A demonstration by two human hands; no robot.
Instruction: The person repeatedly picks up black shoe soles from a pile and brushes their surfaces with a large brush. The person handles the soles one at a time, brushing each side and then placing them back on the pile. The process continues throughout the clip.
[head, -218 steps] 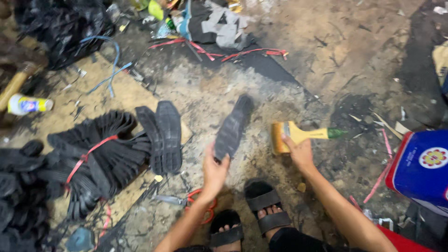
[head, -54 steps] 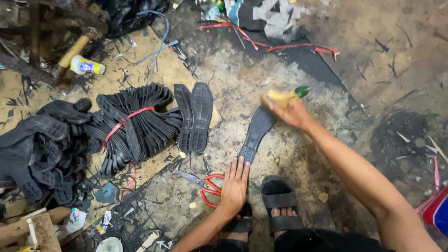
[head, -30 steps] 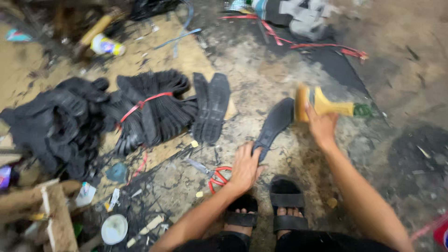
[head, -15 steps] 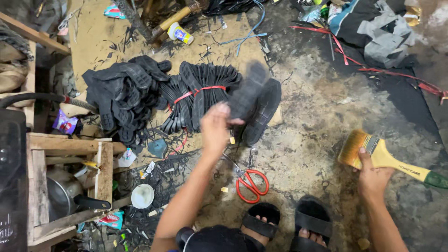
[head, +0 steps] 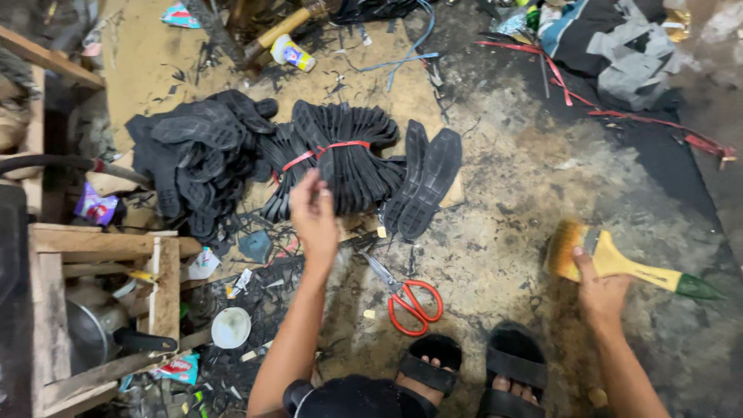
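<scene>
Left hand [head: 313, 210] is reaching out over the tied bundle of black soles [head: 340, 155], fingers loosely spread, nothing in it as far as I can tell. Right hand [head: 600, 290] is closed around the yellow-handled brush [head: 611, 259], resting low near the floor. Two soles [head: 426, 182] already lie apart just right of the bundle, a loose black pile [head: 197, 159] sits left, red scissors [head: 410, 298] by the sandals. Looks like most of the bundle remains untouched.

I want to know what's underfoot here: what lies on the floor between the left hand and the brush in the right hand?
In the head view, red-handled scissors lie on the stained floor between the left hand and the brush that the right hand holds.
</scene>
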